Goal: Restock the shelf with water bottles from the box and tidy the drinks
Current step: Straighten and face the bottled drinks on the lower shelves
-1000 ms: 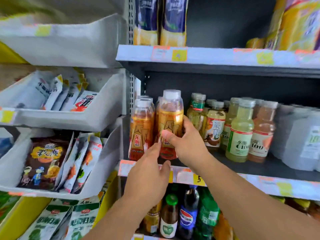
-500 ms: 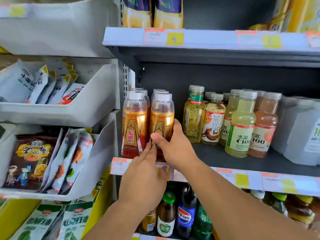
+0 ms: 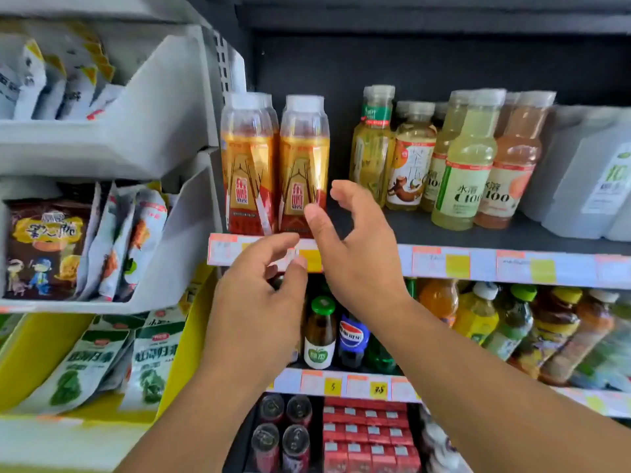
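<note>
Tidying stood as the step in hand, judged from the layout: two clear plastic bottles of amber tea with gold-and-red labels and white caps [image 3: 276, 165] stood upright side by side at the front edge of the dark middle shelf [image 3: 444, 233], at its left end, labels facing out, with more of the same kind partly hidden behind them.

- Right hand [image 3: 355, 244]: just in front of the right-hand tea bottle, thumb near its lower label, fingers spread and loosely curved, grasping nothing; whether the thumb touched the bottle could not be told.
- Left hand [image 3: 259, 295]: lower, before the price-tag strip [image 3: 444, 264], fingers loosely curled, holding nothing.
- Right along the same shelf: pale yellow and peach juice bottles with white caps [image 3: 478, 165], then large frosted white water jugs [image 3: 587, 172] at the far right.
- Lower shelf: assorted soda and juice bottles [image 3: 341, 336].
- Left of the shelving: grey bins of snack packets [image 3: 102, 240].

No box of water bottles showed in view. Next move, as a judgement: straightening the neighbouring juice rows, or turning to find the box.
</note>
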Demonstrator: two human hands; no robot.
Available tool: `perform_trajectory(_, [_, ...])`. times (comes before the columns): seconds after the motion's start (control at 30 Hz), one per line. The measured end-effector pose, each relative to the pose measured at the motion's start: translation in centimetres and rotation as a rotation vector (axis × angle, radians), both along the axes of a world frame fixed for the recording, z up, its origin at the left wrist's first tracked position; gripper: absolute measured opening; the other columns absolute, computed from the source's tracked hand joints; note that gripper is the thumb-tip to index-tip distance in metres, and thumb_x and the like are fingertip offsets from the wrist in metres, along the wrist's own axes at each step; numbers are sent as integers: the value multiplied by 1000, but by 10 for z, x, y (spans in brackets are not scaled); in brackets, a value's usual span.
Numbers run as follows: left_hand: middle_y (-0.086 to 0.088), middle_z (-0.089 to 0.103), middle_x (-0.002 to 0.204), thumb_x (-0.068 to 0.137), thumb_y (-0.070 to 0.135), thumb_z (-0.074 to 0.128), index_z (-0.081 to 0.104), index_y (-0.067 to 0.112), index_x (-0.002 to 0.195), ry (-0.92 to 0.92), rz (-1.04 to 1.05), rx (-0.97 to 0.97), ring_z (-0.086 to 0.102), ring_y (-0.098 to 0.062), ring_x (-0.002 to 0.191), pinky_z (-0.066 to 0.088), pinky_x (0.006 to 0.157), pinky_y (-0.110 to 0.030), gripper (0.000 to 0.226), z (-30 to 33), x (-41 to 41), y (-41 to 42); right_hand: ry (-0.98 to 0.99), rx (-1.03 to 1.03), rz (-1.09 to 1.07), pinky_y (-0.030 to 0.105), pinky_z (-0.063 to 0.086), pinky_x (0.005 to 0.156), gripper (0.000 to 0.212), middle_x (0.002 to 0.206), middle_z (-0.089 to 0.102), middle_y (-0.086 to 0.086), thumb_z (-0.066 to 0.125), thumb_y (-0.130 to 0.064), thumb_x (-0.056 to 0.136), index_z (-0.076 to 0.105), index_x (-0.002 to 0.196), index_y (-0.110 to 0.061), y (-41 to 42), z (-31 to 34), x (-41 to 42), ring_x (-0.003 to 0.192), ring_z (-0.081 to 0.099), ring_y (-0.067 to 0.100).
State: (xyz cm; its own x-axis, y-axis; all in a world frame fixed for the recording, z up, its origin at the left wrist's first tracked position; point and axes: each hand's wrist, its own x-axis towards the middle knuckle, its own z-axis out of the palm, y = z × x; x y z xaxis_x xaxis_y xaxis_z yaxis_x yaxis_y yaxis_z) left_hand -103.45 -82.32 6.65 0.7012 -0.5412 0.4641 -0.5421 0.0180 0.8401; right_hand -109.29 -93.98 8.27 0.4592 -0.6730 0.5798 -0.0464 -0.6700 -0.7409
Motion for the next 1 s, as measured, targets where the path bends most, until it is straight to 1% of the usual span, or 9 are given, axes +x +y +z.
perform_trajectory(0.1, [17,74,91,93,14,61,71,29,98,203,-61,-67,69,1,88,52,78,-13,19,-41,-23,22,44,-63,130,20,51,80,17,103,68,-10,61,-27,98,67,112,-21,28,-61,-34,94,62,2])
perform_trajectory(0.17, [17,74,87,93,15,61,72,30,95,287,-40,30,69,1,82,54,76,-17,19,-82,-36,32,223,-45,209,28,52,69,15,90,70,-9,57,-28,97,69,105,-23,37,-117,-48,79,64,8])
perform_trajectory(0.23, [19,73,84,93,17,61,72,31,94,369,10,150,68,2,77,55,75,-21,17,-125,-45,41,433,-46,246,34,49,64,20,88,70,-6,52,-34,98,69,101,-25,40,-171,-59,76,63,16])
perform_trajectory(0.33, [14,72,73,92,18,64,73,30,92,496,61,244,62,0,60,48,55,-16,16,-180,-53,56,708,44,330,35,45,64,18,82,63,-4,49,-29,97,62,84,-27,41,-237,-69,76,57,19])
perform_trajectory(0.4, [11,73,75,92,17,65,73,31,92,560,72,260,63,-1,64,48,65,-20,17,-208,-59,67,912,134,324,37,49,69,18,83,61,0,48,-27,95,58,81,-24,46,-276,-73,78,57,24])
perform_trajectory(0.53, [14,75,87,91,16,65,73,33,90,570,81,293,68,-2,80,49,78,-22,18,-238,-64,81,1329,117,299,42,48,84,22,115,64,9,47,-22,95,58,114,-20,62,-343,-86,108,61,34])
perform_trajectory(0.63, [16,75,85,91,11,64,72,31,87,558,51,285,68,2,79,47,70,-6,22,-243,-63,80,1540,82,367,46,43,97,57,148,41,11,49,-23,96,28,149,-22,76,-383,-99,131,45,35])
perform_trajectory(0.7, [18,75,86,91,12,64,72,30,89,583,56,265,68,4,82,44,69,-2,20,-246,-60,79,1618,28,352,45,41,103,73,156,31,11,52,-18,95,13,156,-24,83,-402,-102,138,38,37])
perform_trajectory(1.0, [22,73,90,91,15,63,73,30,93,580,79,269,66,7,87,44,76,-1,18,-251,-45,82,1605,-112,271,39,52,82,50,122,63,9,58,-20,93,42,140,-22,81,-437,-92,110,63,32])
